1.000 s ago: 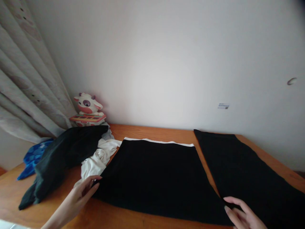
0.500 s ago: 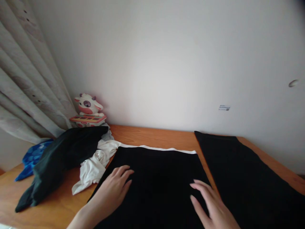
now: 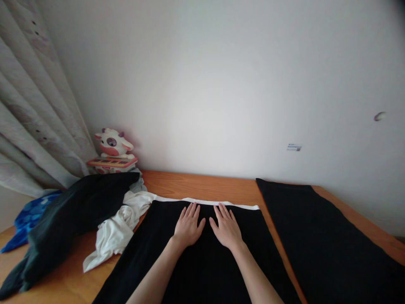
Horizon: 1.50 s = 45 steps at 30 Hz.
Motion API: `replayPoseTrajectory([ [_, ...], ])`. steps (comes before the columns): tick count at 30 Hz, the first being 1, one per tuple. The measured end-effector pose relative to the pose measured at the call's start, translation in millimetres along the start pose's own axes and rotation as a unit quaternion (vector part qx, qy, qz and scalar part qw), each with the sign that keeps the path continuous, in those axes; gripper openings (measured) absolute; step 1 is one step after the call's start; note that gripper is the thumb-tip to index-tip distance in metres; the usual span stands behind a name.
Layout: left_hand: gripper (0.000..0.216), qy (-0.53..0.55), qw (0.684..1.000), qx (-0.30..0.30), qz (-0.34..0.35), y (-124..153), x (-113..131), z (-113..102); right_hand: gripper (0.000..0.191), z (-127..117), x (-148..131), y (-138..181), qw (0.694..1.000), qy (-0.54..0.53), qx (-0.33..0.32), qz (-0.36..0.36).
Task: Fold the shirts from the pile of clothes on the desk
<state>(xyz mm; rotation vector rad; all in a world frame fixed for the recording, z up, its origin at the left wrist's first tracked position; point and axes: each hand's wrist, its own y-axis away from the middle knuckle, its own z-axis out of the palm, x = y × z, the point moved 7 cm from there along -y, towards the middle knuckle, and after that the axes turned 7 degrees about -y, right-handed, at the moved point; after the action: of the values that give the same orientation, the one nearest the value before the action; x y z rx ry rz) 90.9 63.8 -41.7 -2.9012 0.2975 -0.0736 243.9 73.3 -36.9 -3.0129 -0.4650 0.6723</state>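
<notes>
A black garment with a white band along its far edge (image 3: 253,253) lies spread flat on the wooden table (image 3: 202,185). My left hand (image 3: 187,226) rests palm down on it near the white band, fingers stretched out. My right hand (image 3: 225,228) lies flat right beside it, fingers spread too. Neither hand holds anything; the two thumbs nearly touch at the garment's middle.
A second black cloth (image 3: 322,240) lies flat at the right. At the left are a crumpled white cloth (image 3: 117,232), a dark green-black heap (image 3: 63,219) and a blue cloth (image 3: 25,215). A cow toy (image 3: 111,151) stands by the curtain (image 3: 34,122).
Both hands moved from the garment's near corners to its middle and then forward, and now lie flat side by side near the white band. The view has come closer to the table.
</notes>
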Motion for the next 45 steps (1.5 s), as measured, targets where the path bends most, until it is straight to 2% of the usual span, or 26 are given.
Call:
replayPoseTrajectory([
  [3,0.068,-0.025,0.999,-0.015,-0.038,-5.2,-27.8,-2.2,0.072,-4.1,11.1,-2.8,0.999,0.003,-0.001,0.032],
  [7,0.072,-0.053,0.995,-0.021,-0.087,-9.6,-77.7,-4.5,0.077,-9.7,34.8,-9.5,0.997,0.015,0.014,0.071],
  [10,0.065,-0.057,0.99,-0.022,-0.13,-6.2,-114.5,-0.1,0.075,-16.4,59.3,-10.6,0.996,0.032,0.034,0.071],
  [13,0.062,-0.042,0.99,-0.023,-0.131,-3.5,-133.3,5.9,0.071,-25.2,92.0,-6.9,0.994,0.051,0.054,0.075],
  [17,0.06,-0.03,0.992,-0.006,-0.121,-4.2,-143.8,8.1,0.072,-36.4,132.6,0.4,0.989,0.076,0.081,0.093],
  [22,0.061,-0.073,0.986,0.013,-0.15,-4.6,-156.5,6.9,0.066,-41.3,149.8,7.3,0.985,0.078,0.105,0.113],
  [26,0.059,-0.073,0.986,0.018,-0.149,-4.6,-152.0,-0.6,0.058,-44.5,144.8,10.9,0.981,0.082,0.144,0.105],
  [31,0.045,-0.061,0.98,0.055,-0.182,0.0,-140.6,-24.0,0.04,-60.2,119.6,16.1,0.968,0.092,0.229,0.042],
  [34,0.041,-0.052,0.976,0.06,-0.204,3.2,-138.7,-31.1,0.035,-59.1,109.8,16.7,0.972,0.059,0.226,0.027],
  [41,0.042,-0.002,0.969,0.073,-0.238,7.4,-144.4,-31.3,0.032,-47.4,117.0,16.8,0.976,-0.012,0.215,0.045],
  [45,0.053,-0.042,0.968,0.031,-0.246,9.7,-144.1,-19.7,0.032,-47.7,117.5,16.5,0.977,-0.016,0.211,0.041],
])
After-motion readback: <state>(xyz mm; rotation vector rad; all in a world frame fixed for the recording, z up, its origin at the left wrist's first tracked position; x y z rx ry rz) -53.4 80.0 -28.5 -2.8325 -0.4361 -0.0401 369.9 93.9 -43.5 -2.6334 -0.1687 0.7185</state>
